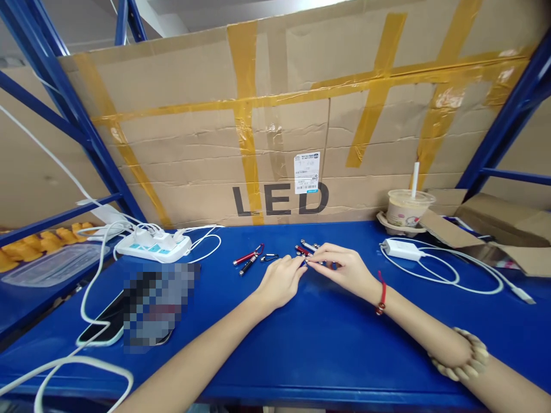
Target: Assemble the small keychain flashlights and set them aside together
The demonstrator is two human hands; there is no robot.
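My left hand (282, 280) and my right hand (344, 268) meet over the middle of the blue table (275, 350). Both have their fingertips pinched together on something small, mostly hidden by the fingers; a bluish bit of it shows. Just left of my left hand lie a slim red metal tube with a clip (244, 258), like a keychain penlight, and a black tube of the same kind (248, 265). A small dark carabiner clip (269, 257) rests beside them. Behind my fingertips are another red tube (302, 250) and a silver one (308, 245), partly covered.
At left, a white power strip (155, 248) with plugs and loose cables sits behind a phone (103, 327) and a blurred-out object (159, 307). On the right are a white charger (402, 249) with coiled cable, a drink cup (408, 209) and an open cardboard box (499, 223). Large cardboard (193, 160) stands behind.
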